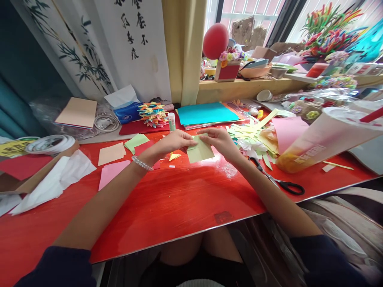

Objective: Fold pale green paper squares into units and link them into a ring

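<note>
Between my two hands is a small pale green paper square [201, 152], lifted just over the red table [179, 199]. My left hand [176, 142] pinches its upper left edge, and a clear bead bracelet [142, 163] circles that wrist. The upper right edge is pinched by the fingers of my right hand [220, 140]. Beside my left hand lie a small folded yellow paper piece [174, 156], and stacks of green [137, 141], peach [111, 154] and pink [112, 173] paper. A glue stick [171, 121] stands behind that hand.
Black-handled scissors [289, 186] lie under my right forearm. A tilted drink cup [323, 139] and a heap of paper scraps [257, 135] are at right. Turquoise sheets [206, 114] and a folded-paper cluster [152, 114] sit at the back. A cardboard box [38, 169] is at left.
</note>
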Demonstrator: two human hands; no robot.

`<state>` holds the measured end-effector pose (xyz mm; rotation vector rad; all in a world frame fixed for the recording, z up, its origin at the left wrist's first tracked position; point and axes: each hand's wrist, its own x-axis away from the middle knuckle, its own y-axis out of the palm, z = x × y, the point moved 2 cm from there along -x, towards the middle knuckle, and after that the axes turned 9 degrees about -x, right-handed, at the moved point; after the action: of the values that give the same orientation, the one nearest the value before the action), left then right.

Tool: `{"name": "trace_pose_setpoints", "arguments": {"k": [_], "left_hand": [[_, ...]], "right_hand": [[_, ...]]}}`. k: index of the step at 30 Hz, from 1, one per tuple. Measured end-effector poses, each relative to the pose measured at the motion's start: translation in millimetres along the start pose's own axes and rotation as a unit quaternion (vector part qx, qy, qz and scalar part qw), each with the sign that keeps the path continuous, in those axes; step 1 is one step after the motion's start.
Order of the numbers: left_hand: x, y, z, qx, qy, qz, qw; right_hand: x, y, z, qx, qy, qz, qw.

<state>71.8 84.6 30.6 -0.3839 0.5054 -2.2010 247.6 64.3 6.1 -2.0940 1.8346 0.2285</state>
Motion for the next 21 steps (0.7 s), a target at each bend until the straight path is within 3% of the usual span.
{"name": "trace_pose_setpoints", "arguments": {"k": [3,6,10,13,16,18,21], "left_hand": [[-2,-2.5,-4,0.039,-0.004,0.003,0.999],[-3,-1.0,-3,0.068,0.007,0.028,0.997],[-3,1.1,1,0.078,-0.005,0.058,0.995],[-2,0.6,4,0.094,-0.011,0.061,0.994],[0,-0.7,5,0.111,-0.007,0.052,0.992],[0,-1.9,5,0.118,-0.010,0.051,0.992],[0,-3.6,4,0.121,-0.011,0.054,0.991]], "right_hand": [[3,0,-7,0.097,-0.058,0.030,0.993],[6,2,-13,0.221,-0.099,0.073,0.968],[8,4,-15,0.254,-0.145,0.103,0.951],[10,4,-13,0.264,-0.224,0.098,0.933],[12,4,-11,0.274,-0.284,0.052,0.917],[12,4,-12,0.251,-0.269,0.023,0.930],[10,4,-15,0.113,-0.164,0.018,0.980]]}}
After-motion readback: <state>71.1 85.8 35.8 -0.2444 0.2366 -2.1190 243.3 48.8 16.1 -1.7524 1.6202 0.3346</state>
